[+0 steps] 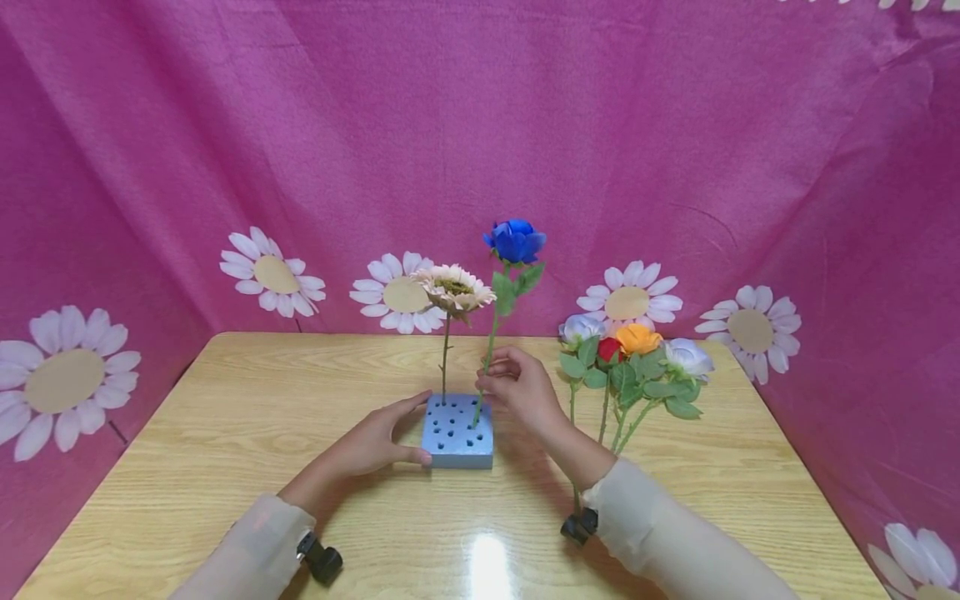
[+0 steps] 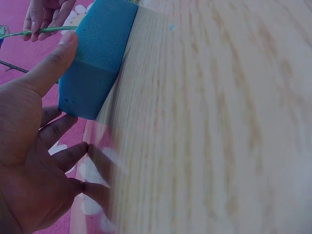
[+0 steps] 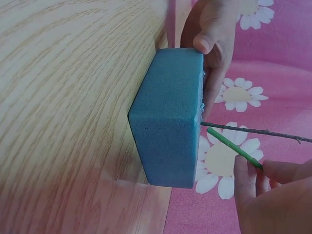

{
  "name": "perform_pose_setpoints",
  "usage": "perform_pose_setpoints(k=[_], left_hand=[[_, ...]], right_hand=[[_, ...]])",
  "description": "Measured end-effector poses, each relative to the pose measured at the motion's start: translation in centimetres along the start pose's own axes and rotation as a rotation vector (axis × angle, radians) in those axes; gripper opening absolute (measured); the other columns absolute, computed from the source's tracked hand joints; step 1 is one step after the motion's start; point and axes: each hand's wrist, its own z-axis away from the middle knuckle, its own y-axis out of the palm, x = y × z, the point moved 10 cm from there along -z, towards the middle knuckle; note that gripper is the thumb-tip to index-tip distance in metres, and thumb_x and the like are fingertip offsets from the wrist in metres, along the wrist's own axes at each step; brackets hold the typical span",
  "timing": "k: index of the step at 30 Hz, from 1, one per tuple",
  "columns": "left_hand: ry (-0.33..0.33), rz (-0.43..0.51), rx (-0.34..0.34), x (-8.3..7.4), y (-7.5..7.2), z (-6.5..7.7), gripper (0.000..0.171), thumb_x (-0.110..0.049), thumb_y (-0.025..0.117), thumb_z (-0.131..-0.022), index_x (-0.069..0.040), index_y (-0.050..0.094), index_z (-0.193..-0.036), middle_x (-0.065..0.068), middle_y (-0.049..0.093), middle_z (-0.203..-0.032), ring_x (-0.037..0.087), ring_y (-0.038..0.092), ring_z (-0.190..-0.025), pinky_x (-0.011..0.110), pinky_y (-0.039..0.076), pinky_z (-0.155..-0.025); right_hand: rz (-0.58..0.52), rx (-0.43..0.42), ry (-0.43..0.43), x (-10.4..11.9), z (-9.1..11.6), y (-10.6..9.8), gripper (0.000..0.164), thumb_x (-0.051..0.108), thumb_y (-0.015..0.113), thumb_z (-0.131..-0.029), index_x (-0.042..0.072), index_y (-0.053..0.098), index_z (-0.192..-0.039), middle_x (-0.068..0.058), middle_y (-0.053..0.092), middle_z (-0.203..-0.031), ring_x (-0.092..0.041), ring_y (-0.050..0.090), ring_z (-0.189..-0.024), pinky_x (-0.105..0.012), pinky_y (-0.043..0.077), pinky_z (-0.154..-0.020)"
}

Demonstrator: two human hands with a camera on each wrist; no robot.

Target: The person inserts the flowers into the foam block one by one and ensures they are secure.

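A blue foam block (image 1: 456, 459) with several holes in its top sits on the table. My left hand (image 1: 371, 442) holds it by the left side, thumb at the near corner and index finger along the far corner. A pale pink daisy-like flower (image 1: 455, 289) stands upright in a back-left hole on a dark stem (image 3: 263, 131). With my right hand (image 1: 521, 387) I pinch the green stem (image 3: 234, 147) of a blue artificial flower (image 1: 515, 242). In the right wrist view this stem's cut lower end shows close over the holed top, and it leans slightly.
On the right of the wooden table (image 1: 360, 533) lie several more artificial flowers, among them an orange rose (image 1: 638, 338), a red bloom (image 1: 609, 349) and a pale lilac one (image 1: 688, 357). My right forearm crosses over their stems. A pink daisy-print cloth (image 1: 480, 125) hangs behind.
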Motion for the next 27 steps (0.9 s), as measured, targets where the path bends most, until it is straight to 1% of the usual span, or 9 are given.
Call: perform_pose_setpoints(k=[3,6,9,12,17,22,27], left_hand=[[-0.002,-0.004,-0.002,0.0,0.0,0.0,0.106,-0.045,0.087,-0.08,-0.021,0.029,-0.164,0.009,0.043,-0.162,0.034,0.025,-0.156,0.062,0.019,-0.124],[-0.003,-0.003,-0.004,-0.1,0.0,0.0,0.106,-0.045,0.087,-0.08,-0.02,0.029,-0.164,0.009,0.043,-0.162,0.035,0.025,-0.156,0.063,0.018,-0.124],[-0.017,-0.005,-0.004,0.1,-0.1,0.0,0.106,-0.046,0.088,-0.079,-0.022,0.03,-0.164,0.007,0.043,-0.162,0.033,0.025,-0.156,0.061,0.019,-0.124],[-0.012,-0.016,-0.005,0.1,-0.1,0.0,0.106,-0.047,0.087,-0.079,-0.021,0.029,-0.164,0.008,0.043,-0.162,0.034,0.026,-0.156,0.062,0.02,-0.124],[-0.001,-0.01,-0.001,0.0,0.0,0.1,0.105,-0.044,0.087,-0.08,-0.021,0.03,-0.164,0.009,0.042,-0.162,0.035,0.025,-0.156,0.062,0.019,-0.124],[0.013,-0.007,-0.003,-0.1,0.0,0.1,0.103,-0.041,0.087,-0.081,-0.019,0.03,-0.164,0.011,0.043,-0.162,0.036,0.026,-0.155,0.063,0.02,-0.123],[0.013,-0.009,-0.005,-0.1,0.0,0.2,0.103,-0.041,0.087,-0.081,-0.019,0.03,-0.164,0.01,0.044,-0.161,0.036,0.027,-0.155,0.063,0.02,-0.123]], right_hand=[[0.004,-0.012,-0.028,0.3,-0.1,0.1,0.024,-0.014,0.068,-0.09,-0.009,0.062,-0.113,-0.018,0.07,-0.097,-0.014,0.07,-0.08,-0.041,0.064,-0.079],[0.001,-0.022,-0.043,0.5,-0.2,0.4,0.025,-0.014,0.068,-0.089,-0.009,0.063,-0.113,-0.02,0.07,-0.098,-0.015,0.07,-0.08,-0.041,0.064,-0.079],[-0.004,-0.03,-0.049,0.7,-0.3,0.6,0.025,-0.015,0.068,-0.089,-0.008,0.063,-0.113,-0.023,0.07,-0.1,-0.015,0.07,-0.081,-0.041,0.064,-0.08],[-0.01,-0.039,-0.059,0.8,-0.4,0.8,0.025,-0.016,0.068,-0.088,-0.008,0.063,-0.112,-0.026,0.07,-0.102,-0.016,0.07,-0.081,-0.04,0.064,-0.079],[0.007,-0.06,-0.083,0.7,-0.7,0.9,0.024,-0.015,0.067,-0.089,-0.007,0.063,-0.111,-0.027,0.07,-0.102,-0.021,0.071,-0.084,-0.04,0.064,-0.078],[0.044,-0.073,-0.089,0.6,-0.8,1.2,0.022,-0.015,0.066,-0.09,-0.007,0.063,-0.111,-0.031,0.069,-0.105,-0.026,0.072,-0.087,-0.042,0.064,-0.08],[0.065,-0.08,-0.09,0.4,-0.7,1.4,0.023,-0.014,0.067,-0.09,-0.004,0.064,-0.11,-0.026,0.07,-0.102,-0.035,0.071,-0.092,-0.038,0.064,-0.079]])
